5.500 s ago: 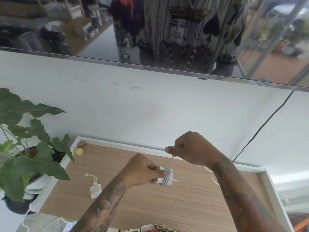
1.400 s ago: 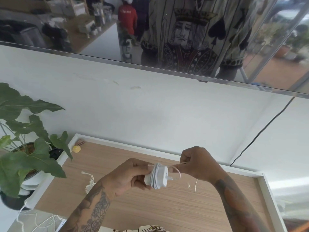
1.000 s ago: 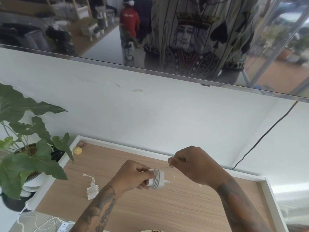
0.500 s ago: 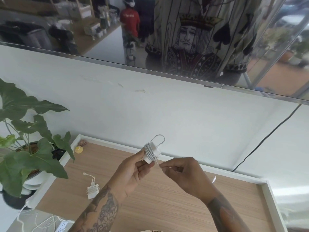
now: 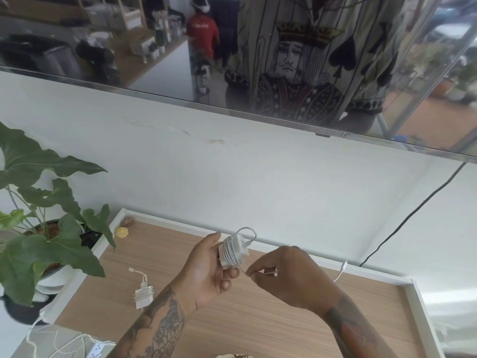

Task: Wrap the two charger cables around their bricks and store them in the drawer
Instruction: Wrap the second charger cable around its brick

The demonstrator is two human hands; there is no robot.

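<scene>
Unmarked white charger brick (image 5: 233,251), no legible lettering

the white charger brick (image 5: 233,251) has been raised and upended in the left hand (image 5: 206,273); the right hand (image 5: 286,276) has dropped beside it, pinching the cable (image 5: 242,270)

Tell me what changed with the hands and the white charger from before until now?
The left hand tipped the charger brick from lying sideways to upright and lifted it a little. The right hand dropped from above the brick to beside it, low on its right, pinching the cable. More coils sit on the brick and the loose tail is shorter. The other wrapped charger stayed on the wooden surface.
</scene>
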